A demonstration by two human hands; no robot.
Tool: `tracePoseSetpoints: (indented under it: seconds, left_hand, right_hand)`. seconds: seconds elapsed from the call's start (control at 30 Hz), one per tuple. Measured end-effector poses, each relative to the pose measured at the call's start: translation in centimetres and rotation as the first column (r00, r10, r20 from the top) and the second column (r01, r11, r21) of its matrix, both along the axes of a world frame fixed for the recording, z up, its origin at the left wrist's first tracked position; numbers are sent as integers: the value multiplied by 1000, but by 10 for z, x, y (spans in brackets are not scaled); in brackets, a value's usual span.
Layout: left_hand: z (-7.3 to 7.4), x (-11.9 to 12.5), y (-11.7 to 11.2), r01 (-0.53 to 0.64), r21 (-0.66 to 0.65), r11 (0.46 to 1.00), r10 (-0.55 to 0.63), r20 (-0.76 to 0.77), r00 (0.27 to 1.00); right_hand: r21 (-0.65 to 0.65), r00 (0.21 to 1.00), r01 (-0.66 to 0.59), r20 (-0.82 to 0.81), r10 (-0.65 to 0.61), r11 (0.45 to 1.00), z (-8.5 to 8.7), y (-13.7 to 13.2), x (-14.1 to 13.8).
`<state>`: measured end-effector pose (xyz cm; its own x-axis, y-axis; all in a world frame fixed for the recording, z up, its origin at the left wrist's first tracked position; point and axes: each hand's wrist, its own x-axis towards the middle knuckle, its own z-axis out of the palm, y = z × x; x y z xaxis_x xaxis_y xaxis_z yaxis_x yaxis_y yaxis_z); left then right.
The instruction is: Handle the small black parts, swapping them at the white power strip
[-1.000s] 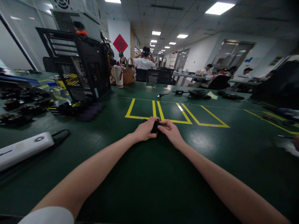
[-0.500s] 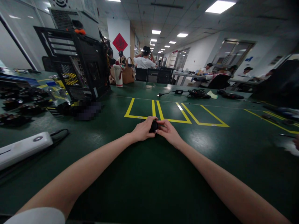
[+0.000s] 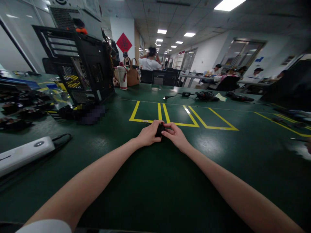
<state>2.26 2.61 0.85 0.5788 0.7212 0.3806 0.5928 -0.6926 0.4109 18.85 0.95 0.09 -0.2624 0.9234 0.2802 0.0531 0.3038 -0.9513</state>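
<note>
A small black rounded object [image 3: 159, 130] is between my two hands, low over the green table [image 3: 155, 181]; its kind is too small and covered to make out. My left hand [image 3: 148, 133] is closed round its left side, thumb below and fingers over the top. From the right, my right hand [image 3: 177, 136] pinches at the object's edge with thumb and fingertips. Just beyond my hands, yellow tape [image 3: 179, 124] marks open-sided boxes on the table.
On the left lie a white power strip [image 3: 36, 149] and several dark parts [image 3: 12, 106]. A black computer case [image 3: 85, 64] stands behind, near a paper cup [image 3: 122, 77] and brown bag [image 3: 133, 76]. A coiled cable [image 3: 206, 96] lies at the back. Another person's hand [image 3: 309, 145] shows at right.
My right fingers have shifted slightly on the black object, the thumb a little higher. My left hand keeps its hold. The view has tilted a touch.
</note>
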Motion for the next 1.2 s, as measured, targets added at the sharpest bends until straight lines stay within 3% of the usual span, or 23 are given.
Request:
tracePoseSetpoints:
  seconds: [0.17,0.4,0.67,1.0,1.2]
  left_hand:
    - [-2,-1,1,11,20,1000,-11,5,1000]
    - [-2,-1,1,18,17,1000,-18,4,1000]
    - [-1,-1,1,7,7,1000,-7,-2,1000]
    - [-1,-1,1,11,15,1000,-11,2,1000]
    - [-1,-2,1,20,11,1000,-20,5,1000]
  right_hand:
    - [21,999,4,-34,-4,1000,-2,1,0]
    - [35,996,72,51,-74,997,-3,3,-1]
    - [25,1000,1,11,-1,1000,-4,2,0]
    - [23,996,58,63,-59,998,-3,3,-1]
    - [18,999,-42,-12,42,999,-2,0,1]
